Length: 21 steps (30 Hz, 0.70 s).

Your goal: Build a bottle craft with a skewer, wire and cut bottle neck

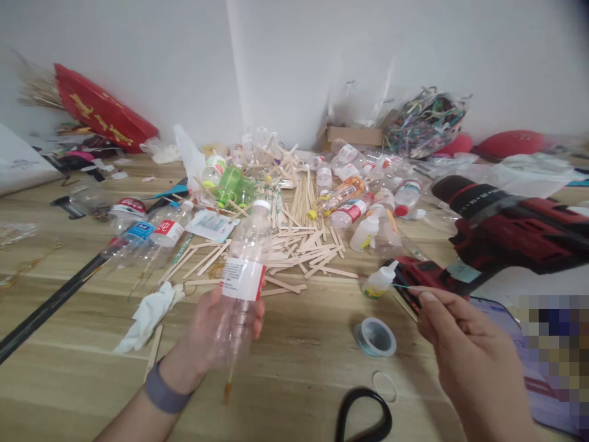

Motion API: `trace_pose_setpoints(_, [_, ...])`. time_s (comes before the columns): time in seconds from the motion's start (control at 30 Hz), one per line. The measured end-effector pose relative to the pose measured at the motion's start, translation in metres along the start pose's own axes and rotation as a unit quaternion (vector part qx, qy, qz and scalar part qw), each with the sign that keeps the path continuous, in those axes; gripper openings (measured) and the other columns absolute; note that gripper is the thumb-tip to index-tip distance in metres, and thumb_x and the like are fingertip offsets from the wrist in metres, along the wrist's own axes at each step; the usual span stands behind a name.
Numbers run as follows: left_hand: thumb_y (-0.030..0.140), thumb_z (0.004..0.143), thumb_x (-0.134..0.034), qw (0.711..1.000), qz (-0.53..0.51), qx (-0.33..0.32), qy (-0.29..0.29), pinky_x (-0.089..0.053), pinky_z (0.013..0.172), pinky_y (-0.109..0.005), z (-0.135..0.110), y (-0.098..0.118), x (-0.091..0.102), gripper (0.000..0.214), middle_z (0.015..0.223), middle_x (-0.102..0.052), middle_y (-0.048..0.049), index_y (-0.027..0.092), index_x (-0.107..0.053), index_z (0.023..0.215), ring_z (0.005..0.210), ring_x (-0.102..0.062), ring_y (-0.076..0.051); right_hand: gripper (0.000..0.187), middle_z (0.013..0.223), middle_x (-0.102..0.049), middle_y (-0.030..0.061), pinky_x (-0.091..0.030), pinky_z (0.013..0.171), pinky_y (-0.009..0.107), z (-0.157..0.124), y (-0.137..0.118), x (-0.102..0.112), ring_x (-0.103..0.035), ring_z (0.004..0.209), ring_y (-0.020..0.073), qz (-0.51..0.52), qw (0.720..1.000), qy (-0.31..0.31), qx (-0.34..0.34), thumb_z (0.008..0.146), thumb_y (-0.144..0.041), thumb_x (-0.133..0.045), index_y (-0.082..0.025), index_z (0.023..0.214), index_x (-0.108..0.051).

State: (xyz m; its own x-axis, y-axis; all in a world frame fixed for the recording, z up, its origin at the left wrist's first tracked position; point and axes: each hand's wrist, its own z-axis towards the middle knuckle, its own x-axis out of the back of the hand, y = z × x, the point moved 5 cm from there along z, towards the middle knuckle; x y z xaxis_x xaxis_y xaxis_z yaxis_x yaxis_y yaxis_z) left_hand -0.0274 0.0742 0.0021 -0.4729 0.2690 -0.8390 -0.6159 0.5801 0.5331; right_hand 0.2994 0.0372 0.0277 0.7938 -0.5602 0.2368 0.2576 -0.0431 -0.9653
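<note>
My left hand (pixel 207 325) is wrapped around a clear plastic bottle (pixel 243 279) with a white cap and a white-and-red label. The bottle leans slightly, cap away from me, and its lower part is blurred. A thin strand with a brown end (pixel 227 390) shows at the bottle's near end. Between thumb and forefinger, my right hand (pixel 469 344) pinches a fine greenish thread (pixel 401 286), which points left past a small glue bottle (pixel 380 281). Below it, on the table, sit a spool (pixel 375 337), a thin clear ring (pixel 384 387) and a black looped handle (pixel 363 417).
A red-and-black power drill (pixel 506 227) stands at the right, beside a phone-like screen (pixel 543 393). Wooden sticks (pixel 304 252) and several bottles (pixel 352 212) cover the table's middle and back. A crumpled tissue (pixel 150 319) and a long black rod (pixel 55 313) lie at the left.
</note>
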Motion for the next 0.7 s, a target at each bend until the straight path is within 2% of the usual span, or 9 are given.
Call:
trace_pose_setpoints(0.1, [0.05,0.076,-0.073,1.0,0.018,0.021,-0.003,-0.055,0.068,-0.025,0.002,-0.012,-0.001,0.049,0.089,-0.076,-0.0097,0.011,-0.071,0.105,0.074,-0.074,-0.02,0.044,0.05,-0.042,-0.0048,-0.024,0.042,0.022,-0.008,0.002,-0.009,-0.035,0.047,0.0112,-0.004,0.999,-0.028,-0.036,0.076,-0.061,-0.068,-0.02,0.092,-0.073])
trace_pose_setpoints(0.17, [0.053,0.075,-0.073,0.999,0.025,0.03,0.012,-0.054,0.067,-0.025,0.002,-0.018,0.002,0.051,0.088,-0.076,-0.0097,0.011,-0.072,0.103,0.073,-0.073,-0.02,0.043,0.054,-0.049,-0.0031,-0.029,0.044,0.022,-0.013,0.0,-0.016,-0.04,0.049,0.012,-0.011,0.998,-0.059,-0.026,0.076,-0.06,-0.068,-0.02,0.091,-0.073])
trace_pose_setpoints(0.33, [0.057,0.074,-0.074,0.998,0.036,0.041,0.028,-0.052,0.066,-0.025,0.002,-0.028,0.008,0.053,0.087,-0.076,-0.0097,0.012,-0.074,0.101,0.073,-0.072,-0.02,0.035,0.057,-0.058,-0.0008,-0.039,0.047,0.023,-0.024,-0.011,-0.031,-0.05,0.051,0.0144,-0.046,0.991,-0.119,0.038,0.081,-0.053,-0.063,-0.021,0.086,-0.074])
trace_pose_setpoints(0.47, [0.056,0.076,-0.072,0.997,0.049,0.054,0.017,-0.051,0.064,-0.024,0.0,-0.035,0.004,0.05,0.088,-0.076,-0.0102,0.011,-0.075,0.099,0.073,-0.072,-0.02,0.03,0.055,-0.059,-0.0007,-0.041,0.045,0.022,-0.035,-0.021,-0.046,-0.053,0.049,0.0143,-0.076,0.979,-0.161,0.096,0.085,-0.046,-0.058,-0.022,0.079,-0.075])
trace_pose_setpoints(0.6, [0.056,0.075,-0.073,0.996,0.055,0.065,0.003,-0.051,0.064,-0.025,0.0,-0.043,-0.001,0.052,0.087,-0.076,-0.0104,0.012,-0.074,0.101,0.071,-0.071,-0.02,0.026,0.066,-0.071,0.0014,-0.049,0.05,0.021,-0.044,-0.026,-0.057,-0.065,0.057,0.0165,-0.075,0.97,-0.188,0.132,0.086,-0.039,-0.058,-0.023,0.079,-0.077])
trace_pose_setpoints(0.7, [0.057,0.077,-0.071,0.996,0.066,0.063,0.0,-0.05,0.063,-0.025,0.0,-0.048,-0.002,0.053,0.085,-0.075,-0.011,0.012,-0.073,0.106,0.069,-0.071,-0.02,0.024,0.069,-0.075,0.0013,-0.052,0.052,0.021,-0.05,-0.03,-0.061,-0.07,0.061,0.0174,-0.075,0.964,-0.2,0.157,0.087,-0.035,-0.057,-0.024,0.079,-0.077])
